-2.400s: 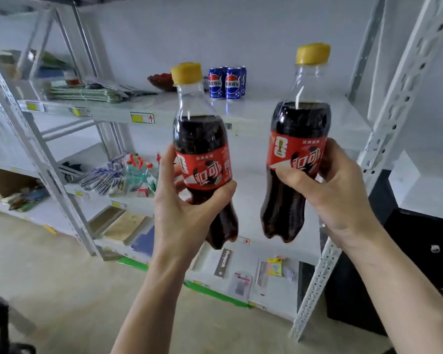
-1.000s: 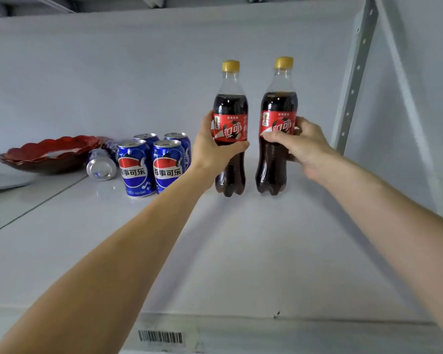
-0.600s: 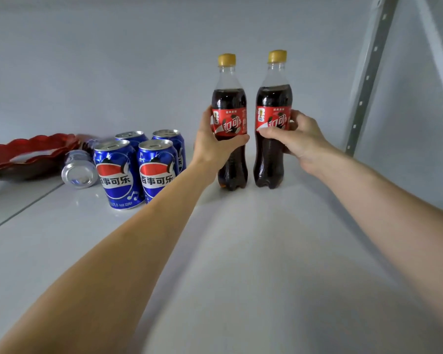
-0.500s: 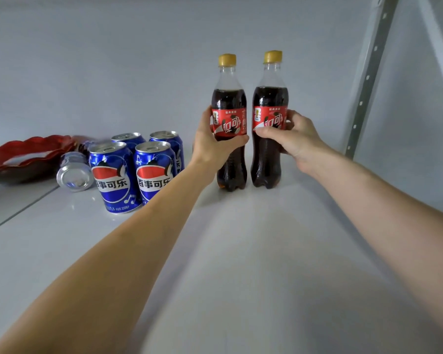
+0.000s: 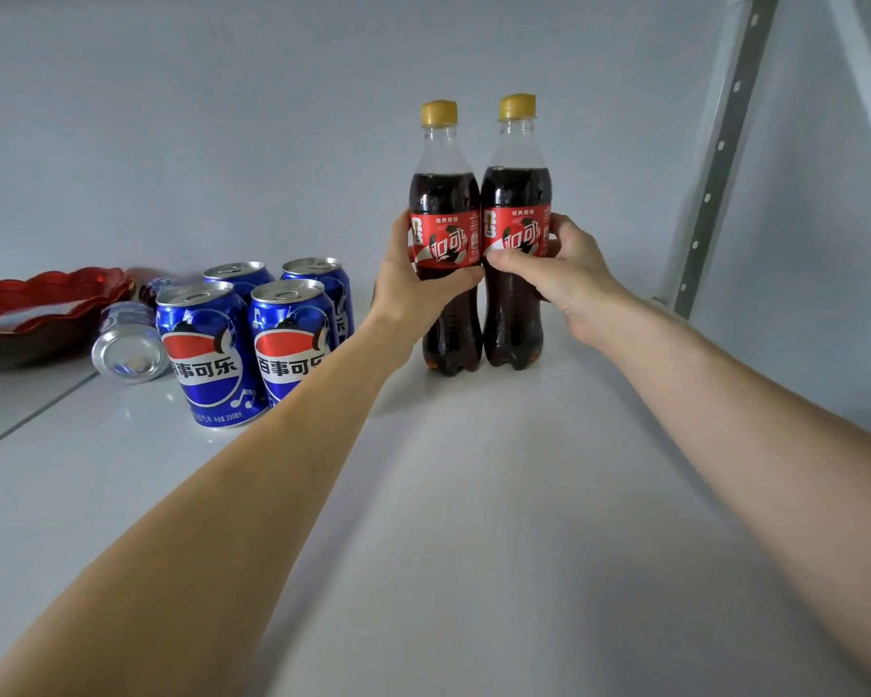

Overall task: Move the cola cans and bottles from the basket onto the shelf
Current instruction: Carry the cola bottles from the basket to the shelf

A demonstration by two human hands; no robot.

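A: Under both sets of fingers the white shelf (image 5: 473, 520) carries everything. Off beyond the left hand's (image 5: 413, 289) fingers lies a red dish (image 5: 36, 304), then four blue cans (image 5: 242, 339) standing and one can on its side (image 5: 129, 344)

B: And the bottles?

A: Standing upright, bases on the shelf, sides touching. The left hand's fingers curl round the left bottle (image 5: 446, 233) at its label; the right hand's (image 5: 559, 274) fingers wrap the right bottle (image 5: 516, 228) the same way

B: What could go wrong?

A: They're tall with narrow feet. I'd guess a hand dragging back across a label tips one into the other, or toward the cans just past the left fingers. The yellow caps (image 5: 439, 113) sit high above the fingers, so any nudge there levers hard
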